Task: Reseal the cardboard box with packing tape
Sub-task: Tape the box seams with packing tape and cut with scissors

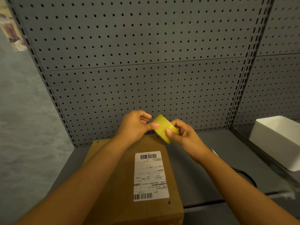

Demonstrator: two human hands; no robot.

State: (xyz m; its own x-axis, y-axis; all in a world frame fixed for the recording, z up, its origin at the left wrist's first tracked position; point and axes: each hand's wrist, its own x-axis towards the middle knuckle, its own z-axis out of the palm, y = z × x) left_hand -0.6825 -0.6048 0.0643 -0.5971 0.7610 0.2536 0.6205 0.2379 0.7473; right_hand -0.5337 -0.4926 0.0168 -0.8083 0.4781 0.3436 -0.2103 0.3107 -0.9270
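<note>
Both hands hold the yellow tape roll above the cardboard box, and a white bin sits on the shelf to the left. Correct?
Not quite: the white bin sits to the right, as the head view shows. The rest stands: the left hand and right hand hold the tape roll above the cardboard box.

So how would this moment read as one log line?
phase: finding tape end | right hand: grips tape roll | left hand: thumb on roll | box: untaped

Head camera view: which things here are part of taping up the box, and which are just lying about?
For the job: tape roll, held by left hand and right hand; cardboard box with its shipping label.

Lying about: white bin, black cable.
</note>
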